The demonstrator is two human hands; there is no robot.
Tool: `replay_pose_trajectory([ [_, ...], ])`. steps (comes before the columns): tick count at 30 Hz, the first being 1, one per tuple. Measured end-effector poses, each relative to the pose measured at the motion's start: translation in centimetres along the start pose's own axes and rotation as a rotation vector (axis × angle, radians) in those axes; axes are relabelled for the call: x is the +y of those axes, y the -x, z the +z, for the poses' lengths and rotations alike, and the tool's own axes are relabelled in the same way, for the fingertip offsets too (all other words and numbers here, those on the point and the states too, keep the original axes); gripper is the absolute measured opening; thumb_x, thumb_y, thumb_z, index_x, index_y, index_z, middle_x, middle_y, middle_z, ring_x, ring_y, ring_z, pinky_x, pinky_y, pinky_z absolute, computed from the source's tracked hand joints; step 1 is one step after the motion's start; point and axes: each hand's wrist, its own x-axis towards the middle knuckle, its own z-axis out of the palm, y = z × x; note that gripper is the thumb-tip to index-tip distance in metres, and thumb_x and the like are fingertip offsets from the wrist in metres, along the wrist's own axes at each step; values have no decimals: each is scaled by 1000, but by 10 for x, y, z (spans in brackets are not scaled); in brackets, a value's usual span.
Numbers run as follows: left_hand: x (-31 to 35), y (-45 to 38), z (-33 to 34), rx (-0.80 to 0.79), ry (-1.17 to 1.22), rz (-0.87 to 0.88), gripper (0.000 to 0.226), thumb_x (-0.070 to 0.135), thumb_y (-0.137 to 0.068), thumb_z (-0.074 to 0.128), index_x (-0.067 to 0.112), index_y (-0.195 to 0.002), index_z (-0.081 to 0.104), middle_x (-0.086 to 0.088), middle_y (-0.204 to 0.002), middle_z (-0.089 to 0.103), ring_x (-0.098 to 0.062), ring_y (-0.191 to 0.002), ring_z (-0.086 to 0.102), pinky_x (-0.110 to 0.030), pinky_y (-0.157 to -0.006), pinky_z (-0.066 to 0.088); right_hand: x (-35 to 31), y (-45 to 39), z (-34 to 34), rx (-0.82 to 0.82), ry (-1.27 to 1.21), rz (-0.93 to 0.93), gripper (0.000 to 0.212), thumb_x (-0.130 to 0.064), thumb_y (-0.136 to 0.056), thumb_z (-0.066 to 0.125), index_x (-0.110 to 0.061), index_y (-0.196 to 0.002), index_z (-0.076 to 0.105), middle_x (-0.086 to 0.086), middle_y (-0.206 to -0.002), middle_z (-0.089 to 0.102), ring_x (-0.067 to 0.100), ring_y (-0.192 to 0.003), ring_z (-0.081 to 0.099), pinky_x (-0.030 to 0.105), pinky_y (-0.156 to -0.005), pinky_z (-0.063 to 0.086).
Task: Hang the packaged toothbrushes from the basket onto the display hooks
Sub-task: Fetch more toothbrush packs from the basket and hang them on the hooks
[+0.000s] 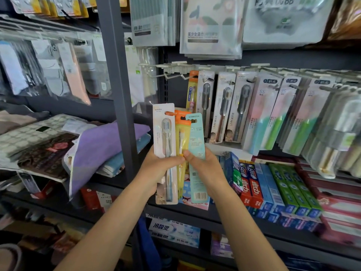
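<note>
I hold a fan of three packaged toothbrushes upright in front of the shelf. My left hand (pixel 156 169) grips the white pack (pixel 165 132) and the orange-topped yellow pack (pixel 182 132). My right hand (pixel 205 169) pinches the teal pack (pixel 196 137) with its thumb on the front. Above and to the right, white display hooks (pixel 173 75) stick out from the back panel; the leftmost ones are bare. Further right, hooks carry hanging toothbrush packs (pixel 222 106). No basket is in view.
A dark upright post (pixel 119 90) stands left of my hands. Toothpaste boxes (pixel 273 188) fill the shelf below the hooks. Folded towels (pixel 101 147) lie on the left shelf. Large bagged goods (pixel 211 28) hang above the hooks.
</note>
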Motion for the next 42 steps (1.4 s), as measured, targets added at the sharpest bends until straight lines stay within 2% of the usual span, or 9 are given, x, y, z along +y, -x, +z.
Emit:
replay_pose_trajectory([
  [4,-3,-1,5,73,-1,13,44,2,-83,77,25,-120,68,-2,-102,78,-18,-89,75,-27,-62,58,4,-6,-1,30,-41,-48,17,-27,-99,63,-41,-107,61,-20,-100,73,-4,-90,69,15,-72,53],
  [7,-5,-6,5,151,7,19,49,3,-83,77,24,-125,66,-2,-106,76,-19,-96,73,-32,-70,59,8,-14,-3,88,-42,-82,16,-26,-106,51,-37,-117,53,-2,-103,70,16,-92,69,36,-83,58],
  [11,1,-15,3,178,-11,51,49,2,-82,77,24,-125,67,1,-108,76,-17,-97,73,-34,-78,59,2,-24,-6,68,55,-5,30,-45,-107,38,-30,-128,55,-4,-73,52,8,-60,48,25,-57,42],
  [13,5,-18,3,188,-16,73,46,2,-81,78,24,-120,68,3,-104,77,-15,-95,73,-32,-77,58,-3,-28,-6,50,-5,99,48,-56,-105,30,-25,-119,64,-7,-70,42,8,-61,38,27,-59,32],
  [20,8,-31,-2,252,82,39,35,4,-84,77,24,-112,69,1,-98,76,-17,-90,73,-32,-72,58,-25,-40,-13,58,83,-3,12,-26,-105,47,-16,-104,53,-5,-88,55,6,-76,50,23,-67,41],
  [25,9,-39,-3,271,128,6,29,7,-85,77,25,-107,70,0,-93,76,-15,-81,73,-31,-66,57,-23,-58,-10,57,161,-122,25,-41,-103,54,-22,-119,52,5,-97,67,27,-79,71,50,-71,59],
  [32,15,-53,-3,278,154,29,30,8,-86,76,27,-108,68,1,-93,76,-16,-84,73,-33,-66,58,-38,-89,-10,-96,329,-6,31,-11,-99,47,-17,-129,44,6,-92,57,18,-65,57,30,-60,45],
  [38,17,-70,-6,295,159,45,26,9,-86,76,26,-105,69,0,-91,76,-15,-82,72,-29,-62,56,-36,-118,-7,11,208,-56,27,-6,-102,51,-10,-128,49,10,-104,62,19,-74,66,43,-74,59],
  [42,13,-80,-7,308,164,33,31,10,-86,76,21,-114,69,-4,-98,76,-18,-86,73,-30,-63,56,-27,-127,-9,20,215,-47,20,-4,-101,50,-8,-120,53,10,-101,63,18,-69,66,24,-52,53],
])
